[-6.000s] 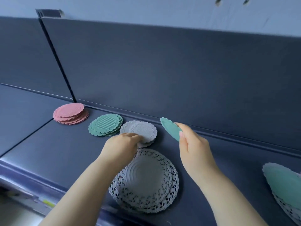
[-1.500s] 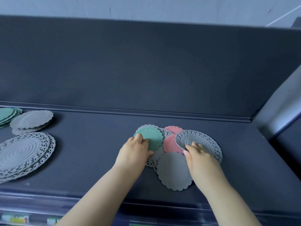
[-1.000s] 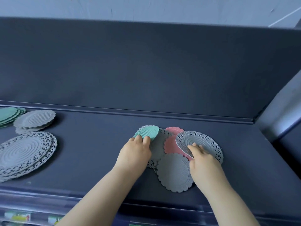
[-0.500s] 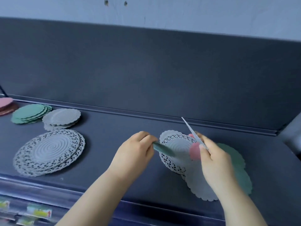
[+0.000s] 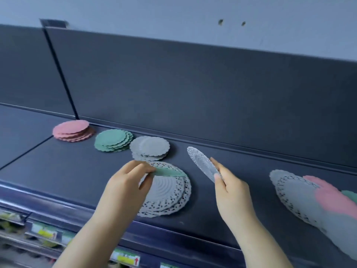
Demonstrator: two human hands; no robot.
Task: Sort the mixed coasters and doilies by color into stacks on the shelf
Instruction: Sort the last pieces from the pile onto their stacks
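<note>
The left hand (image 5: 125,182) pinches a green coaster (image 5: 168,172) between thumb and fingers, its grip closed on the coaster's near edge. The coaster is held almost edge-on and sticks out to the right of the fingertips, just above the lace stack (image 5: 166,192), a pile of grey doilies lying flat near the front of the shelf (image 5: 58,167). Whether the coaster touches that pile cannot be told.

The right hand (image 5: 229,188) holds a grey doily (image 5: 202,163), grip clamped on its lower right edge, thumb on the near face and fingers behind. The doily is tilted steeply, rising up and to the left from the hand, clear of the shelf and to the right of the lace stack.

Along the back of the shelf stand three stacks in a row: the pink stack (image 5: 72,130) at the left by the divider, the green stack (image 5: 113,140) just beside it, then the grey stack (image 5: 149,147), whose near edge is just behind the lace stack.

At the far right lies the mixed pile (image 5: 293,192), well apart from both hands: a grey lace doily at the bottom, a pink piece (image 5: 328,196) on top of it, a green edge (image 5: 350,195) showing at the frame's border. This pile is blurred.
</note>
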